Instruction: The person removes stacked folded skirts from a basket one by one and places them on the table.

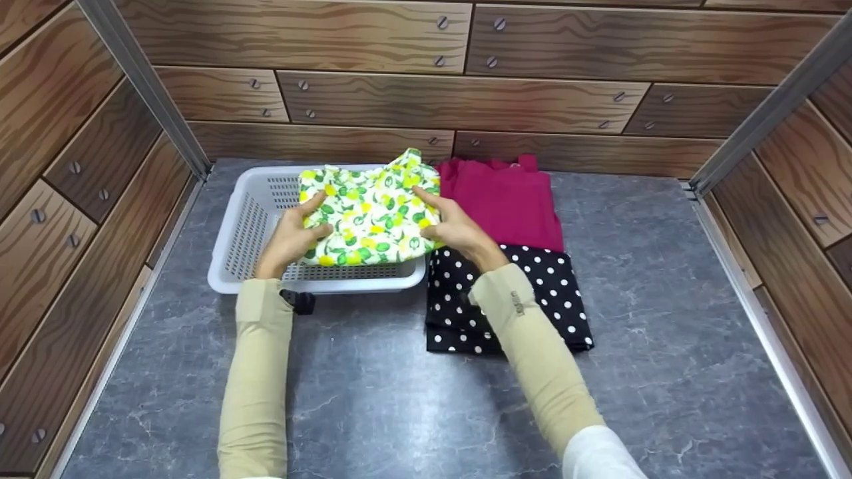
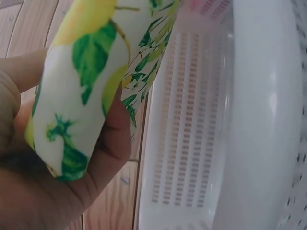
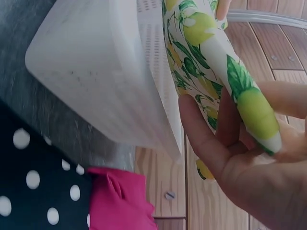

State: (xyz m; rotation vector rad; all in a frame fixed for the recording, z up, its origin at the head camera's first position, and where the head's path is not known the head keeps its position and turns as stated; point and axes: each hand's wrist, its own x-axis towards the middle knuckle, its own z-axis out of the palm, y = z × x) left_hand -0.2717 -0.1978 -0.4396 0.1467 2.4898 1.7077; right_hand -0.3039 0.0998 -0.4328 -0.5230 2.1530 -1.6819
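A folded cloth with a lemon and leaf print (image 1: 369, 216) is held up over the white plastic basket (image 1: 229, 269). At its left edge my left hand (image 1: 286, 238) grips it, thumb on top and fingers beneath, as the left wrist view shows. My right hand (image 1: 459, 226) grips the opposite edge the same way; in the right wrist view its fingers (image 3: 206, 139) lie under the fold. The basket's slotted floor (image 2: 180, 120) shows below the cloth in the left wrist view. Part of the basket is hidden behind the cloth.
Right of the basket lies a folded crimson cloth (image 1: 509, 203). In front of it is a folded black cloth with white dots (image 1: 552, 283), partly covered by my right forearm. Wood-patterned panels (image 1: 373, 100) bound the grey marbled surface (image 1: 373, 399) at the back and sides.
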